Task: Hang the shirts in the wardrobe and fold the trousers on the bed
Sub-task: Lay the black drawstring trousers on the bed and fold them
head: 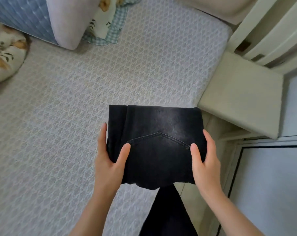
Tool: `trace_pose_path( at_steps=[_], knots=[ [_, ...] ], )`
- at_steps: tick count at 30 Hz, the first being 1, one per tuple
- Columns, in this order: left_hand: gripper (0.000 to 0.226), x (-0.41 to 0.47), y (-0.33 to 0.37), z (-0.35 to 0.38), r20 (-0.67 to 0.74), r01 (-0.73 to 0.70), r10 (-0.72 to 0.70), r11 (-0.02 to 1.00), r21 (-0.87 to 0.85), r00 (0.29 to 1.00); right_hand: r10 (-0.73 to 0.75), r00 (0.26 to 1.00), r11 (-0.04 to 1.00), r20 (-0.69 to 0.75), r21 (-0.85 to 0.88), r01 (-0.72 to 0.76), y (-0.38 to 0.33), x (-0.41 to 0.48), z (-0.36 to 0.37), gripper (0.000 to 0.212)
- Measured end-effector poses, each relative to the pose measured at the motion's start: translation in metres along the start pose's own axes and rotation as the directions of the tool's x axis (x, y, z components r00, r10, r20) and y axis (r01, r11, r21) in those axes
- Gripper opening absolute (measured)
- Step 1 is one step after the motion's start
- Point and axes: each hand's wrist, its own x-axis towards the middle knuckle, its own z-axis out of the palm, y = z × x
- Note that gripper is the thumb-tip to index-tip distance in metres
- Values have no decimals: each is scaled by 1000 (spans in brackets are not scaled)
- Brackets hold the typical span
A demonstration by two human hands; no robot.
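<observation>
A pair of black denim trousers [154,143], folded into a thick rectangle with a back pocket facing up, is held over the right edge of the bed [67,116]. My left hand [110,157] grips its left side, thumb on top and fingers along the edge. My right hand [205,159] grips the right side the same way. The undersides of the fingers are hidden by the cloth. No shirts are in view.
A folded blue quilt [30,16] and floral pillows [6,53] lie at the bed's far left. A cream bedside cabinet [243,92] stands right of the bed, with a cream wardrobe door [270,28] behind it. A dark-clad leg [168,213] shows below the trousers.
</observation>
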Motion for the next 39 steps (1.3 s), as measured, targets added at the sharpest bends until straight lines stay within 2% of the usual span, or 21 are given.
trace_pose_path(
  at_steps=[4, 10, 16, 21, 26, 31, 34, 39],
  knots=[
    [57, -43, 28, -14, 113, -66, 58, 995, 71, 992, 41, 998, 999, -50, -28, -43, -12, -63, -38, 52],
    [35, -99, 68, -13, 239, -96, 64, 987, 125, 969, 95, 984, 995, -151, 23, -92, -21, -139, -96, 55],
    [41, -153, 95, 9, 370, -158, 90, 974, 160, 925, 171, 931, 984, -322, 109, -144, -12, -208, -149, 53],
    [38, -200, 101, 34, 491, -211, 113, 966, 149, 864, 264, 875, 961, -407, 192, -200, 11, -263, -186, 51],
    [39, -244, 94, 45, 555, -259, 135, 954, 150, 821, 313, 823, 941, -474, 270, -202, 34, -315, -208, 48],
    [38, -303, 80, 39, 597, -298, 161, 944, 137, 786, 363, 782, 913, -506, 360, -191, 62, -377, -224, 47],
    [21, -338, 68, 28, 618, -310, 167, 942, 130, 768, 386, 773, 902, -504, 380, -202, 77, -416, -227, 47],
    [26, -383, 48, 9, 664, -327, 147, 932, 155, 733, 441, 722, 877, -534, 427, -220, 94, -481, -227, 49]
  ],
)
